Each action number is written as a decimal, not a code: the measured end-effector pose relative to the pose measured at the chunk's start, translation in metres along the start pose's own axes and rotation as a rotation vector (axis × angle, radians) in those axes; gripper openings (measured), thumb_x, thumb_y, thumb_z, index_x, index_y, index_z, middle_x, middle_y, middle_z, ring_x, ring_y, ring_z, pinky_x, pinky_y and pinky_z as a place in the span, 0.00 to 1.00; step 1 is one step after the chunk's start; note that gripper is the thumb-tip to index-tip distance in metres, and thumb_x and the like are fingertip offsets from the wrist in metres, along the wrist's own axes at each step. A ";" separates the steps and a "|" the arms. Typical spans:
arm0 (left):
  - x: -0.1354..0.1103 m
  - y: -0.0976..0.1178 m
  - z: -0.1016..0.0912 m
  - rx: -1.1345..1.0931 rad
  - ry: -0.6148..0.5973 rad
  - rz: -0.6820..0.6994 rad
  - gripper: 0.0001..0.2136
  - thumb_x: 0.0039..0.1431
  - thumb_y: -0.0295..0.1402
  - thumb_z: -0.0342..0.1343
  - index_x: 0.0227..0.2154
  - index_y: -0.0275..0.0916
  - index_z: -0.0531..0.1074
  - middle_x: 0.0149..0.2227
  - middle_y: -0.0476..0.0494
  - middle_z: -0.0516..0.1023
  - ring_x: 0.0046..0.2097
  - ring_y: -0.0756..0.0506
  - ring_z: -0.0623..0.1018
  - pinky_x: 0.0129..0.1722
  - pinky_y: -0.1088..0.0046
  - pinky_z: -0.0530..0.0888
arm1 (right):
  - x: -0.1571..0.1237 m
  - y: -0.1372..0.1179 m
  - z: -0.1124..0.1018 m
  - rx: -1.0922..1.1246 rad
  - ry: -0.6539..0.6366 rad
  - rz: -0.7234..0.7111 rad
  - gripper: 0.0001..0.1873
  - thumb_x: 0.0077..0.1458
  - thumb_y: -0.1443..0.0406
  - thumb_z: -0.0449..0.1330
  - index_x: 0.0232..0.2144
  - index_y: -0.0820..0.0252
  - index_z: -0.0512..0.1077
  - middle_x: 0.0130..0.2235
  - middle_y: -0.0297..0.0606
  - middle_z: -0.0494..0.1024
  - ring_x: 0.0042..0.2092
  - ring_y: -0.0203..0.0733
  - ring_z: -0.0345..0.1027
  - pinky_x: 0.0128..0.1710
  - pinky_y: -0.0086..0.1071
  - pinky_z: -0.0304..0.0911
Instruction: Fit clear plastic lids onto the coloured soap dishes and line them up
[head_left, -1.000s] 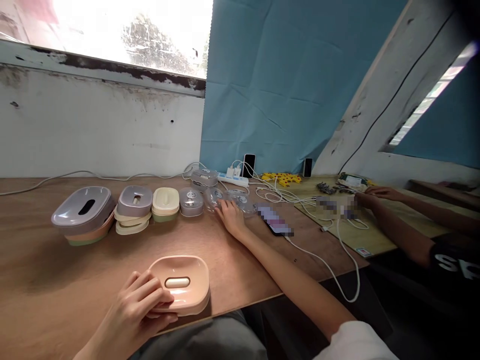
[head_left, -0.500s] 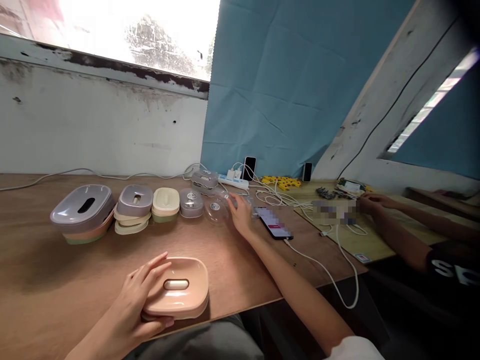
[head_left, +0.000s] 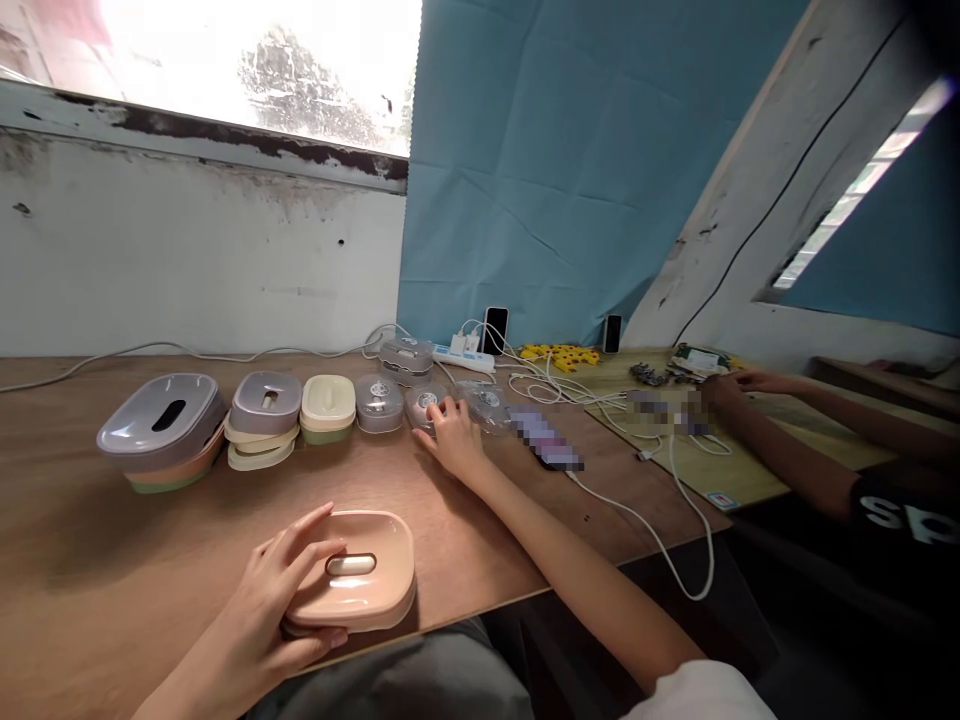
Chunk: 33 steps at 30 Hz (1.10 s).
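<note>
My left hand (head_left: 281, 592) grips the left end of a peach oval box lid (head_left: 360, 572) with a slot, near the front edge of the wooden table (head_left: 90, 560). My right hand (head_left: 454, 440) reaches far across, its fingers resting on a small clear round lid (head_left: 421, 405). Another clear lid (head_left: 486, 402) lies just to its right. In a row to the left stand a clear grey small box (head_left: 379, 402), a cream box (head_left: 328, 405), a grey-lidded stack (head_left: 262, 418) and a larger grey-lidded stack (head_left: 161, 430).
A phone (head_left: 545, 440) on a white cable lies right of my right hand. A power strip (head_left: 465, 357), more phones and tangled cables sit at the back. Another person's arms (head_left: 780, 440) work over small parts on a lighter board at the right.
My right hand moved left from beside the phone back onto the clear round lid. My left hand kept hold of the peach lid, thumb now on top.
</note>
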<state>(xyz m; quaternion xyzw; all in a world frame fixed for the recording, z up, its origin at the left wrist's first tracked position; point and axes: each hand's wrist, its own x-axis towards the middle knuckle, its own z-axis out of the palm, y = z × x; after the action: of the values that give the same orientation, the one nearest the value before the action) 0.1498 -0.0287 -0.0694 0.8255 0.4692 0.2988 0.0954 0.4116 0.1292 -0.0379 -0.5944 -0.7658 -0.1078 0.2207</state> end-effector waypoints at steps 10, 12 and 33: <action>-0.002 -0.002 0.001 0.018 -0.045 -0.012 0.19 0.54 0.36 0.58 0.50 0.50 0.68 0.64 0.43 0.57 0.58 0.34 0.66 0.50 0.58 0.72 | 0.004 0.012 0.010 -0.012 0.061 0.185 0.29 0.55 0.52 0.59 0.50 0.68 0.65 0.45 0.57 0.70 0.51 0.62 0.59 0.47 0.50 0.60; -0.002 -0.002 0.001 0.009 -0.046 -0.018 0.19 0.54 0.35 0.58 0.50 0.50 0.68 0.64 0.43 0.57 0.58 0.34 0.66 0.50 0.58 0.72 | 0.006 0.017 0.007 0.016 0.109 0.219 0.30 0.55 0.53 0.59 0.53 0.68 0.64 0.46 0.57 0.71 0.50 0.61 0.59 0.49 0.51 0.56; -0.002 -0.001 -0.006 -0.547 -0.060 -0.227 0.44 0.52 0.48 0.61 0.64 0.52 0.37 0.67 0.38 0.43 0.63 0.35 0.59 0.58 0.52 0.64 | -0.103 -0.036 -0.048 0.922 -0.423 -0.559 0.34 0.51 0.50 0.60 0.57 0.56 0.61 0.55 0.46 0.61 0.57 0.50 0.54 0.57 0.43 0.54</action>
<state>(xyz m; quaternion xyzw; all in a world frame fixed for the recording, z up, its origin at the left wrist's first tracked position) 0.1448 -0.0303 -0.0664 0.7198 0.4576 0.3770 0.3611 0.4074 0.0099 -0.0402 -0.2205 -0.8890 0.3040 0.2619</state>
